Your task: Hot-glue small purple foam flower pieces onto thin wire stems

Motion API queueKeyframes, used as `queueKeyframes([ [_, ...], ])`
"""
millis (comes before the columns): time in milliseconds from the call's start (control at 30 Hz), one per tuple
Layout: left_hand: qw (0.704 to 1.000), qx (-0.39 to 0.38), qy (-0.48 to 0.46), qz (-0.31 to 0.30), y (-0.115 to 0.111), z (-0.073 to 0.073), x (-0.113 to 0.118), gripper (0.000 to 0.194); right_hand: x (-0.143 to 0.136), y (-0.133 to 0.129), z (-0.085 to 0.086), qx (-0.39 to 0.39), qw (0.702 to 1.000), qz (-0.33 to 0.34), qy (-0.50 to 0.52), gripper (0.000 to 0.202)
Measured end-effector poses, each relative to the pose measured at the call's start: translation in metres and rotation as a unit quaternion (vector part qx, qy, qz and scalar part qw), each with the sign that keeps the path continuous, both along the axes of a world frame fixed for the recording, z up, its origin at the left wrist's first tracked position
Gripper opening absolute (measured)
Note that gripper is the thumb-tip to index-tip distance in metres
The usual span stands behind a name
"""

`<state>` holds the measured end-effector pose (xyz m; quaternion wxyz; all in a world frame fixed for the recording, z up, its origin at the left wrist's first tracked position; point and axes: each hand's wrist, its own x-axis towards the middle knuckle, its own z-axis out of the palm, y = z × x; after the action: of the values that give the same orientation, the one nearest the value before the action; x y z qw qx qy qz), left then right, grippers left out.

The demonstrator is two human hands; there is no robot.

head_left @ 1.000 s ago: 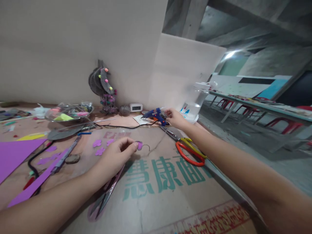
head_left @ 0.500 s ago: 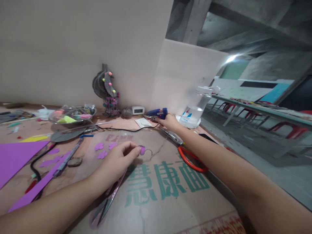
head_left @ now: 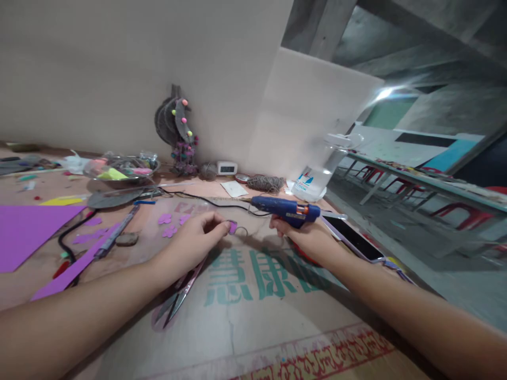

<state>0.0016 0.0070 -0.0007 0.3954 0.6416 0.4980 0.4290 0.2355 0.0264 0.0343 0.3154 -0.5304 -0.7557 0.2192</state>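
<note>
Between the thumb and fingers of my left hand (head_left: 204, 232) is a small purple paper piece (head_left: 232, 227), with a thin curved wire (head_left: 242, 229) sticking out to its right. My right hand (head_left: 303, 235) is wrapped round a blue glue gun (head_left: 283, 207), raised above the table with its nozzle pointing left. A black cord (head_left: 206, 199) runs across the table behind my hands. Purple paper flowers (head_left: 169, 230) lie just left of my left hand. Under my left wrist, a pair of scissors (head_left: 178, 301) lies partly covered. Red handles beneath my right hand are mostly hidden.
At the back stand a grey hanging ornament (head_left: 182, 129), a small digital clock (head_left: 227, 168), grey yarn (head_left: 265, 183) and a clear water jug (head_left: 312, 171). A phone (head_left: 354, 236) lies at the right edge. Purple sheet (head_left: 35, 232) and a bowl of scraps (head_left: 119, 177) are left.
My right hand has lifted the glue gun from the back of the table and brought it nearer, uncovering the grey yarn. My left hand keeps its pinch on the purple piece.
</note>
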Motion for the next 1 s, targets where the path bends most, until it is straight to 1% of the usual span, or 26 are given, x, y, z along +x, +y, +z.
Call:
queueKeyframes([
  [67,1.0,0.005,0.014,0.009,0.0,0.001,0.0,0.022,0.003,-0.008,-0.006,0.007,1.0,-0.017,-0.012,0.022],
  [133,1.0,0.007,0.019,0.014,0.0,0.001,-0.001,0.022,0.007,-0.01,-0.012,0.024,0.999,-0.015,-0.025,0.024],
  [200,1.0,0.009,0.022,0.017,0.0,0.001,-0.001,0.021,0.009,-0.009,-0.016,0.023,0.999,0.022,-0.025,0.025],
  [267,0.999,0.011,0.032,0.023,-0.001,0.001,-0.002,0.021,0.009,-0.01,-0.018,0.006,0.998,0.069,-0.001,0.023],
  [333,0.999,0.007,0.044,0.031,-0.001,0.001,-0.002,0.021,0.009,-0.011,-0.017,-0.006,0.995,0.092,0.026,0.019],
  [400,0.998,0.006,0.044,0.032,-0.002,0.001,-0.002,0.02,0.008,-0.012,-0.016,-0.002,0.995,0.092,0.028,0.015],
  [533,0.999,0.017,0.035,0.027,-0.002,0.003,-0.002,0.019,0.007,-0.012,-0.015,0.031,0.995,0.092,0.001,0.012],
  [633,0.999,0.012,0.041,0.028,-0.002,0.003,-0.002,0.02,0.005,-0.012,-0.015,0.036,0.994,0.103,-0.009,0.015],
  [800,0.999,-0.001,0.038,0.024,-0.002,0.002,-0.002,0.022,0.001,-0.014,-0.011,0.038,0.995,0.087,-0.026,0.021],
  [1000,0.999,0.006,0.042,0.018,0.0,0.001,-0.003,0.022,0.001,-0.014,-0.012,0.065,0.991,0.102,-0.057,0.021],
])
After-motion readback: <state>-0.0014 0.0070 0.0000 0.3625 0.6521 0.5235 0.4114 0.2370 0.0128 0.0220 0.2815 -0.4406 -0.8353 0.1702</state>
